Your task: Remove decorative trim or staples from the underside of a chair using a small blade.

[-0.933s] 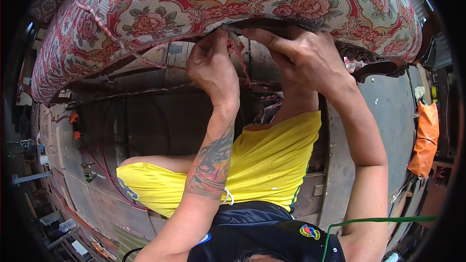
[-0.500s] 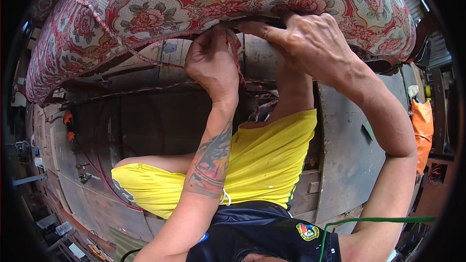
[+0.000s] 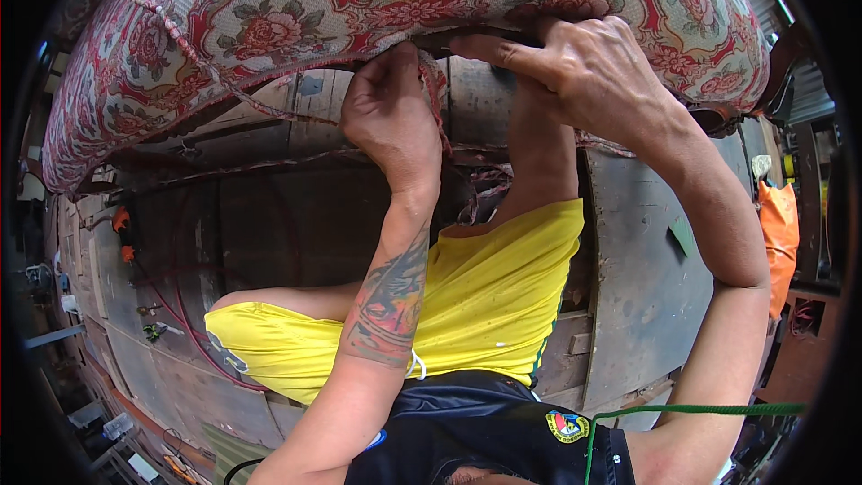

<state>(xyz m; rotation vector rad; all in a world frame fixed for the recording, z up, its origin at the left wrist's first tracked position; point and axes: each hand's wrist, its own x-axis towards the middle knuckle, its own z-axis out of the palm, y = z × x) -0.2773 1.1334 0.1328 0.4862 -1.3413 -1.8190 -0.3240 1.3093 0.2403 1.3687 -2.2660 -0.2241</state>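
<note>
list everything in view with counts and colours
floral upholstery: one, red and cream, top
piping strips: several, red and white, on and below upholstery
unidentified item: one, orange and black, left floor
thin line: unclear count, red, left
bundle: one, orange, far right
cord: one, green, lower right
floor: one, brown and grey, below
edge clutter: uncountable, mixed, both sides
shorts: one, yellow, centre
shirt: one, black, bottom
left grip: one, bare, pinching upholstery's lower edge
right grip: one, bare, further right along it

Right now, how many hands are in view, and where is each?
2: the left hand at the lower edge of the floral fabric, and the right hand farther right along it; no others show.
</note>
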